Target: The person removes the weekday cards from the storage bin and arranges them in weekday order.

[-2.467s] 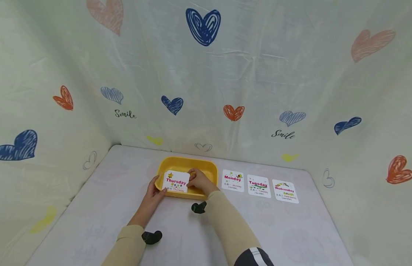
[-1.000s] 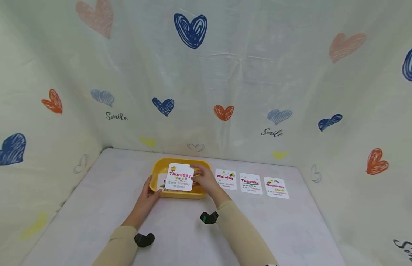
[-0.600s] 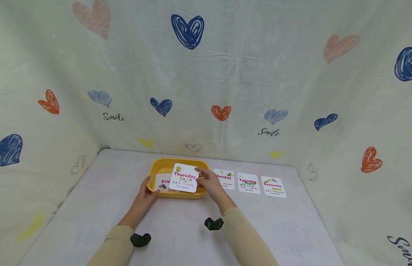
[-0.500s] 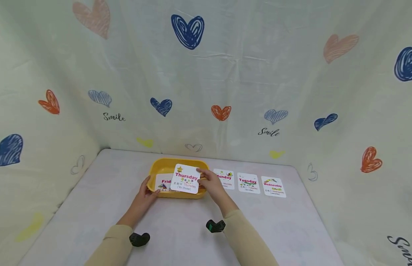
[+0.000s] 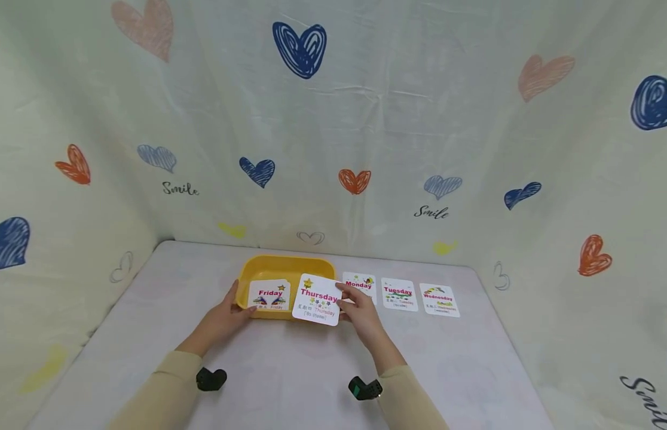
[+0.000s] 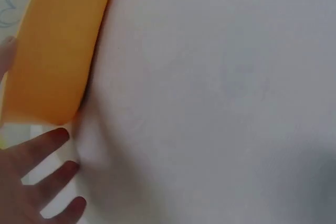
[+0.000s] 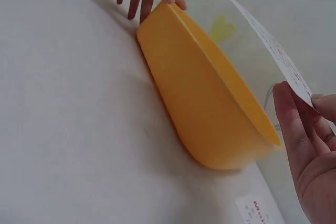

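Observation:
My right hand [image 5: 366, 319] pinches the right edge of a white Thursday card [image 5: 316, 300], held tilted over the front right corner of a yellow tray [image 5: 287, 267]. The right wrist view shows the card [image 7: 273, 48] edge-on between thumb and fingers, above the rim. My left hand [image 5: 220, 322] grips the tray's front left corner, thumb at the rim; its other fingers hang spread beside the wall in the left wrist view. Inside the tray lies a Friday card [image 5: 269, 294], with another card's edge just showing behind it.
Right of the tray, Monday [image 5: 361, 285], Tuesday [image 5: 400, 295] and Wednesday [image 5: 440, 300] cards lie in a row on the white table [image 5: 290, 376]. The Monday card is partly covered by my right hand. A heart-printed curtain [image 5: 333, 119] stands around the table's back and sides.
The Thursday card was lifted from within the tray and carried to the right and toward me, uncovering the Friday card. My left hand stays on the tray's corner.

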A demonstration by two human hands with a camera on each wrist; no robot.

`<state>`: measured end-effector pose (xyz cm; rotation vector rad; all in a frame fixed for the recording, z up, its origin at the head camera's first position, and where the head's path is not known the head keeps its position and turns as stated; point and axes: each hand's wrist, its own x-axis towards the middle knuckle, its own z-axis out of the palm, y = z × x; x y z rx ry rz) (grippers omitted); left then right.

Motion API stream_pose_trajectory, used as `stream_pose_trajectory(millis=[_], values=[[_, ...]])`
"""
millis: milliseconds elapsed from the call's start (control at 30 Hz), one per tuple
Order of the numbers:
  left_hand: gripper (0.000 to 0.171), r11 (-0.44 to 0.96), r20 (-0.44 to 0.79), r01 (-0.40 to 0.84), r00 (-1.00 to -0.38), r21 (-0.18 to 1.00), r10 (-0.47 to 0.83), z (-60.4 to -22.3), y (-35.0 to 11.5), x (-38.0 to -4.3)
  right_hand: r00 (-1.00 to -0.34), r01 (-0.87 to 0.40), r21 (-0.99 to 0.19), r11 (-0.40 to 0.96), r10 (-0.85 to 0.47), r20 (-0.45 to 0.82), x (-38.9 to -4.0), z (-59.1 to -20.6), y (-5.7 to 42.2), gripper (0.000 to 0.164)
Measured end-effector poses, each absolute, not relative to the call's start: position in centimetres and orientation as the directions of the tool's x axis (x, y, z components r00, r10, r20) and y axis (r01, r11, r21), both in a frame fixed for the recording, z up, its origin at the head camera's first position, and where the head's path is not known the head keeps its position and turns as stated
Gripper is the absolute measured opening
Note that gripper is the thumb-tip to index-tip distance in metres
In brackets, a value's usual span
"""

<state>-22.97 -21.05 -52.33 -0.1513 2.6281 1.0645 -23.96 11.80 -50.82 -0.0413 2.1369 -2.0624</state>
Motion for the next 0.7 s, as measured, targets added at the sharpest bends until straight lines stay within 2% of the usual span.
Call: stream_pose_trajectory(millis=[300, 467, 700], values=[[0.101, 0.793, -0.358, -0.151, -0.929, 0.590, 0.090, -50.7, -22.4, -23.6, -0.991, 0.096, -0.991, 0.089, -0.086, -0.104, -22.1, -52.2, 14.6, 0.049], [0.105, 0.835, -0.399, -0.142, -0.912, 0.531, 0.098, -50.4, -22.4, -24.3, -0.991, 0.124, -0.989, 0.083, -0.036, -0.128, -21.2, -52.9, 16.0, 0.055], [0.106, 0.877, -0.406, -0.066, -0.901, 0.475, 0.152, -50.5, -22.1, -25.5, -0.984, 0.176, -0.982, 0.075, 0.023, -0.175, -20.0, -54.0, 17.5, 0.060]])
